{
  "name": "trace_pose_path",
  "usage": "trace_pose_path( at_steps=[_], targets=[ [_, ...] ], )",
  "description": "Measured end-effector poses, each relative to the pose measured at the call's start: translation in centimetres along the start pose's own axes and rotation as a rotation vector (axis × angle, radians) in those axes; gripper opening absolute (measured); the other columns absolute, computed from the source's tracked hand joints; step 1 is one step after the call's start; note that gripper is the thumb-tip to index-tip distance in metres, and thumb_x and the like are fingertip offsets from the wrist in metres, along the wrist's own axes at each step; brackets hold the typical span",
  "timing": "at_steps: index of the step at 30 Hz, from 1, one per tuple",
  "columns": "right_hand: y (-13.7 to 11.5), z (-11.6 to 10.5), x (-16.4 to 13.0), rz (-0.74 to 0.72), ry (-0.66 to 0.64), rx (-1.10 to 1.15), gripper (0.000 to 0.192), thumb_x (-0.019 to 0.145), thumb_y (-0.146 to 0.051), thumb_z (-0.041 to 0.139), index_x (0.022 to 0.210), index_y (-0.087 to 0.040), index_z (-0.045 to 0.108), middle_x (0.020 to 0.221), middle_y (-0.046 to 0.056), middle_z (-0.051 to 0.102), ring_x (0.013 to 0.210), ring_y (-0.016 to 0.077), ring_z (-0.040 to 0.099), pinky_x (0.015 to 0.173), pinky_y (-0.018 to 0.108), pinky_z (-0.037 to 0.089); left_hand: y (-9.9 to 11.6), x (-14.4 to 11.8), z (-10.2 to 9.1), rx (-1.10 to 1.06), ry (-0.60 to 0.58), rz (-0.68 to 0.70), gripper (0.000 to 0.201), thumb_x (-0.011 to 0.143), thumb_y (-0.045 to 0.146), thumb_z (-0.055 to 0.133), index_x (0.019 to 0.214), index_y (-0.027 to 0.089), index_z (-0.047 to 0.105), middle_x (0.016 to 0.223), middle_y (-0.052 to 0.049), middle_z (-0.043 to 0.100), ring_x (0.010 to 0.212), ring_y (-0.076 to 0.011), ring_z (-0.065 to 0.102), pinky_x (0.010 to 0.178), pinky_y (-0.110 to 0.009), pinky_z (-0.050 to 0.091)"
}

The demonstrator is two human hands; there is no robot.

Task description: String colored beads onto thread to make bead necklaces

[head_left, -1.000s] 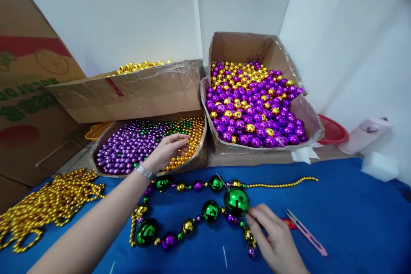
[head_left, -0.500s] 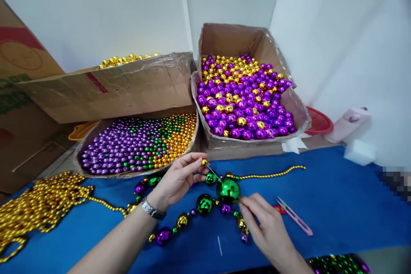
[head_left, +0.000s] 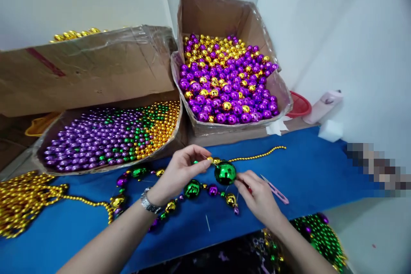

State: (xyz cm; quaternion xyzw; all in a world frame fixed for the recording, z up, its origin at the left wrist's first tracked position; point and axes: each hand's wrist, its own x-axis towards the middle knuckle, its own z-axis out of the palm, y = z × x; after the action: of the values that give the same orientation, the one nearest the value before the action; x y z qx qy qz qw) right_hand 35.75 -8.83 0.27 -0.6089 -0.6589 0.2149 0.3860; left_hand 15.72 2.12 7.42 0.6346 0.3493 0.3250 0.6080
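At the frame's centre, our left hand (head_left: 180, 171) pinches a small gold bead (head_left: 210, 159) in closed fingers, touching a large glossy green ball (head_left: 225, 172). Our right hand (head_left: 258, 195) grips that ball's lower right side just above the blue surface (head_left: 321, 171).

Shiny green ball (head_left: 225, 172) on blue cloth (head_left: 321, 171); beyond it brown box (head_left: 221, 13) of purple and gold balls (head_left: 224, 81).

The large green bead (head_left: 225, 172) is glossy like a mirror. The cardboard boxes (head_left: 90, 68) look matt under wrinkled shiny tape; the blue tablecloth (head_left: 321, 171) is soft and matt.
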Motion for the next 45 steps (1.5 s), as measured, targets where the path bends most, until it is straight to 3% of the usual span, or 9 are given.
trace_pose_path(
  at_steps=[5,8,14,18,21,26,30,35,45],
  targets=[
    [3.2,1.2,-0.6,0.055,-0.007,-0.022,0.011,0.089,-0.016,0.049,0.090,-0.020,0.059,0.081,0.002,0.062,0.076,0.0169,0.060,0.066,0.026,0.046,-3.4,0.7,3.0,0.143,-0.005,0.065,0.016,0.081,0.028,0.062,0.083,0.013,0.067,0.081,-0.005,0.068,0.073,-0.0141,0.059,0.069,-0.025,0.047],
    [4.4,1.2,-0.8,0.059,0.008,-0.040,0.021,0.088,-0.014,0.046,0.105,-0.019,0.058,0.092,0.004,0.064,0.082,0.0182,0.062,0.071,0.028,0.049,-3.9,1.1,3.4,0.251,-0.014,0.153,0.017,0.083,0.028,0.060,0.083,0.013,0.067,0.085,-0.007,0.069,0.081,-0.0176,0.062,0.074,-0.027,0.047],
    [1.5,0.0,0.6,-0.004,0.087,0.000,0.032,0.093,-0.021,0.041,0.124,-0.023,0.049,0.117,0.007,0.056,0.105,0.0191,0.055,0.088,0.030,0.045,1.2,0.9,3.1,0.312,-0.014,0.232,0.019,0.085,0.029,0.057,0.086,0.013,0.066,0.078,-0.005,0.067,0.071,-0.0142,0.061,0.065,-0.023,0.048],
    [-0.9,-0.2,2.0,-0.094,0.094,0.143,0.025,0.094,-0.022,0.044,0.113,-0.024,0.059,0.106,0.005,0.061,0.099,0.0182,0.056,0.086,0.029,0.043,4.3,1.0,3.0,0.227,0.010,0.239,0.018,0.085,0.029,0.057,0.086,0.012,0.064,0.074,-0.005,0.067,0.067,-0.0133,0.061,0.061,-0.022,0.049],
    [-1.0,-0.6,2.5,-0.038,0.084,0.261,0.020,0.092,-0.023,0.048,0.102,-0.024,0.066,0.097,0.004,0.064,0.091,0.0178,0.058,0.081,0.028,0.042,4.6,1.3,2.7,0.159,0.017,0.224,0.018,0.084,0.029,0.058,0.086,0.012,0.064,0.075,-0.005,0.067,0.068,-0.0133,0.062,0.061,-0.022,0.051],
    [0.6,-1.3,2.4,0.103,0.072,0.400,0.019,0.090,-0.031,0.054,0.100,-0.022,0.067,0.089,0.004,0.065,0.077,0.0159,0.060,0.071,0.027,0.045,1.1,1.3,3.3,0.123,0.028,0.164,0.025,0.086,0.030,0.055,0.106,0.015,0.058,0.099,-0.009,0.067,0.085,-0.0177,0.064,0.073,-0.029,0.053],
    [1.4,-0.8,2.3,0.211,0.093,0.594,0.026,0.090,-0.039,0.053,0.103,-0.020,0.065,0.079,0.003,0.063,0.064,0.0126,0.059,0.060,0.024,0.048,-3.1,1.0,5.3,0.368,-0.167,0.228,0.049,0.077,0.028,0.065,0.123,0.020,0.050,0.120,-0.010,0.059,0.108,-0.0229,0.056,0.090,-0.037,0.047],
    [0.6,-0.4,2.5,0.260,0.196,0.781,0.034,0.086,-0.041,0.058,0.113,-0.020,0.058,0.076,0.001,0.059,0.063,0.0102,0.056,0.059,0.022,0.047,-6.4,1.4,7.7,0.534,-0.303,0.275,0.046,0.067,0.028,0.072,0.110,0.019,0.056,0.113,-0.008,0.059,0.105,-0.0250,0.054,0.093,-0.038,0.043],
    [4.0,-5.6,1.7,0.317,0.602,0.900,0.033,0.073,-0.038,0.073,0.097,-0.018,0.062,0.074,0.000,0.058,0.058,0.0077,0.053,0.052,0.019,0.046,-6.9,1.4,6.2,0.712,-0.281,0.252,0.053,0.069,0.028,0.067,0.120,0.027,0.052,0.112,-0.006,0.052,0.104,-0.0248,0.051,0.091,-0.037,0.044]
  ],
)
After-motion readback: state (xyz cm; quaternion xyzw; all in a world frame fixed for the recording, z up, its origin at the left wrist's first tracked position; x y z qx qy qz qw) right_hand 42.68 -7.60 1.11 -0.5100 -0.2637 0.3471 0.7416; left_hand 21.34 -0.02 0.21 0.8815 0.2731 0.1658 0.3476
